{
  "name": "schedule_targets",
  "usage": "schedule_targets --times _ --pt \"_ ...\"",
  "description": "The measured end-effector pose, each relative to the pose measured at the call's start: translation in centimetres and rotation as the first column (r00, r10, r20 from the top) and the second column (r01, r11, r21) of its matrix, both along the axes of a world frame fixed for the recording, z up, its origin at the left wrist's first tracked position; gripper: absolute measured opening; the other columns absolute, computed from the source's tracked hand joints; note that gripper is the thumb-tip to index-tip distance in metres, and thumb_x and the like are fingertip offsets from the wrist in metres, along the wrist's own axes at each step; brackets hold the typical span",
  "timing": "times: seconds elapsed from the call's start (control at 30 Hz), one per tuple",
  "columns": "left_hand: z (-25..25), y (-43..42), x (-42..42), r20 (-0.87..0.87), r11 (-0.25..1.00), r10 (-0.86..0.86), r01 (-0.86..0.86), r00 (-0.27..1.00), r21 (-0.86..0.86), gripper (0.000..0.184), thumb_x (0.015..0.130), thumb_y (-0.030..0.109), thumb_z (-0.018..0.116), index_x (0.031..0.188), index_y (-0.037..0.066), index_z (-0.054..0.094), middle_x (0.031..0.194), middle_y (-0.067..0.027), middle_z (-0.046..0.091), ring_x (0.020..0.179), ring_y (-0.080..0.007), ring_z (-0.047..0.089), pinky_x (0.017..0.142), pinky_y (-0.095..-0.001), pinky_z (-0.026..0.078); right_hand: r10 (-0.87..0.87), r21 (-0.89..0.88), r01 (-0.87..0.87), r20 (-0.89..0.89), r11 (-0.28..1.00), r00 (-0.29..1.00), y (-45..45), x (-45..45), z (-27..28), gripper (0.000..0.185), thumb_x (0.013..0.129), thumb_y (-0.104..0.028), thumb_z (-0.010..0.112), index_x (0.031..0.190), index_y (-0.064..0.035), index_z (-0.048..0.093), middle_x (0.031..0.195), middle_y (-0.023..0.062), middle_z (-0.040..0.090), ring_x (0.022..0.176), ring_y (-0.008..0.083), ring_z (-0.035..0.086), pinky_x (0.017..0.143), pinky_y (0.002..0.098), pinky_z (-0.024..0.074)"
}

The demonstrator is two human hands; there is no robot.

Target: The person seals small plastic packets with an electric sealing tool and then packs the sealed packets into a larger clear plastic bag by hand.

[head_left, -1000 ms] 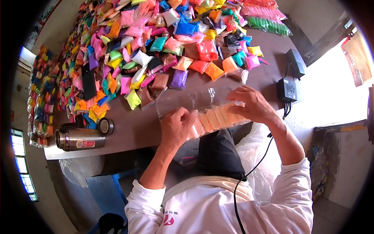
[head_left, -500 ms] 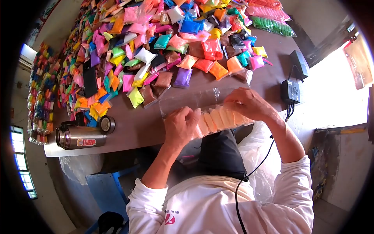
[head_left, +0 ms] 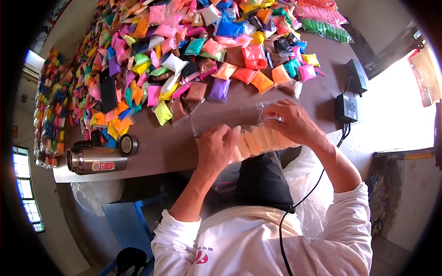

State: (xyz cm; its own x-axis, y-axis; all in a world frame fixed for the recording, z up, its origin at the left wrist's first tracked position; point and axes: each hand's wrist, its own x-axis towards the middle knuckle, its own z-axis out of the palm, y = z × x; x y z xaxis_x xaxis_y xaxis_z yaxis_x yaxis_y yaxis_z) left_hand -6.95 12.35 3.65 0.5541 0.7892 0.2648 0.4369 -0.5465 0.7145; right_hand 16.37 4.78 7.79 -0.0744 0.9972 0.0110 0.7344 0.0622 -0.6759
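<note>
A clear plastic bag (head_left: 221,114) with a row of peach-coloured packets (head_left: 258,140) in it spans my two hands at the front edge of the table. My left hand (head_left: 215,146) grips the bag's left end, its thumb and fingers closed on the film. At the other end, my right hand (head_left: 291,122) has its fingers bent over the upper right part of the film. The bag's unfilled upper part lies toward the table. My right fingertips partly cover the film there.
Small colourful packets (head_left: 195,46) are heaped across the brown table (head_left: 156,152). A black phone (head_left: 108,94) lies among them. At left are a steel flask (head_left: 99,161) and its lid (head_left: 128,144). Black electronic boxes (head_left: 346,108) with cables stand at right. Green packets in a bag (head_left: 324,30) lie behind.
My right hand's fingers have shifted slightly on the film and look a little more spread. My left hand keeps its grip. The whole view has moved slightly.
</note>
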Motion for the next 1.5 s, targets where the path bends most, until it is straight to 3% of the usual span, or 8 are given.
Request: schedule_targets --times 0.1,0.33,0.53,0.73,0.93,1.1,1.3,1.5 --pt "-0.4 0.1 0.0 0.016 0.999 0.009 -0.009 1.0 0.049 0.038 0.096 0.031 0.064 0.074 0.001 0.058 0.067 -0.015 0.06 0.064 -0.034 0.06 0.059 -0.0402 0.046 -0.129 0.335 0.066 0.17 0.94 0.977 -0.4 -2.4 0.1 0.019 0.079 -0.006 0.065 0.098 -0.0068 0.065 0.093 0.0111 0.063 0.093 0.0286 0.059 0.083 0.0393 0.0468" --pt "-0.3 0.2 -0.1 0.02 1.0 0.009 -0.009 1.0 0.004 0.037 0.095 0.032 0.065 0.075 0.001 0.06 0.066 -0.0155 0.06 0.062 -0.0354 0.06 0.058 -0.0403 0.047 -0.147 0.446 -0.002 0.299 0.895 0.943 -2.1 -4.0 -1.1 0.029 0.078 -0.01 0.068 0.107 -0.0069 0.065 0.093 0.0063 0.061 0.096 0.0255 0.057 0.084 0.0386 0.0443" --pt "0.6 0.1 0.1 -0.004 0.99 0.021 -0.021 1.0 -0.136 0.039 0.095 0.034 0.063 0.073 0.001 0.058 0.07 -0.0163 0.062 0.067 -0.0367 0.061 0.063 -0.0443 0.048 -0.096 0.361 -0.038 0.347 0.932 0.933 -3.2 -4.3 -0.1 0.042 0.085 -0.027 0.068 0.123 -0.0119 0.06 0.103 0.0103 0.057 0.098 0.028 0.055 0.086 0.0426 0.0414" --pt "1.3 0.8 0.0 -0.038 0.97 0.012 -0.021 0.999 -0.243 0.039 0.097 0.034 0.06 0.079 0.0 0.061 0.071 -0.0171 0.063 0.068 -0.0361 0.062 0.064 -0.0425 0.049 -0.079 0.286 -0.03 0.362 0.958 0.929 -3.2 -4.3 -0.6 0.037 0.092 -0.038 0.062 0.12 -0.0149 0.06 0.101 0.01 0.053 0.094 0.0277 0.052 0.086 0.042 0.0391" --pt "2.4 1.7 -0.9 -0.002 0.996 0.02 -0.02 1.0 -0.087 0.028 0.094 0.023 0.063 0.082 -0.002 0.061 0.082 -0.0156 0.064 0.073 -0.0329 0.063 0.065 -0.0394 0.049 -0.101 0.324 -0.032 0.386 0.945 0.917 -2.9 -4.4 -1.0 0.033 0.091 -0.038 0.062 0.115 -0.0144 0.06 0.095 0.0085 0.05 0.09 0.026 0.051 0.083 0.0414 0.0382" --pt "3.4 0.9 -0.6 0.007 0.985 -0.023 0.022 1.0 0.173 0.02 0.089 0.018 0.068 0.084 -0.001 0.064 0.094 -0.0146 0.067 0.083 -0.0333 0.064 0.075 -0.041 0.051 -0.104 0.335 -0.036 0.393 0.942 0.914 -3.0 -4.5 -1.2 0.034 0.09 -0.038 0.063 0.115 -0.0135 0.06 0.094 0.0085 0.049 0.089 0.0259 0.051 0.082 0.0414 0.0379" --pt "4.2 -1.4 1.6 0.039 0.985 -0.081 0.074 0.996 0.156 0.019 0.09 0.019 0.067 0.084 0.001 0.066 0.104 -0.0175 0.065 0.091 -0.0354 0.063 0.081 -0.0432 0.05 -0.112 0.37 -0.039 0.377 0.928 0.919 -3.0 -4.5 -1.3 0.037 0.086 -0.039 0.067 0.111 -0.0118 0.063 0.095 0.0089 0.052 0.09 0.0259 0.051 0.081 0.0407 0.0381" --pt "0.9 -2.4 2.8 -0.013 0.945 -0.056 0.058 0.998 0.321 0.019 0.087 0.016 0.066 0.08 0.007 0.051 0.076 -0.0101 0.058 0.072 -0.0351 0.058 0.067 -0.0464 0.045 -0.084 0.255 0.01 0.28 0.967 0.956 -3.3 -3.3 -0.2 0.04 0.084 -0.027 0.071 0.118 -0.0084 0.062 0.104 0.0108 0.056 0.099 0.0284 0.053 0.087 0.0426 0.0405"
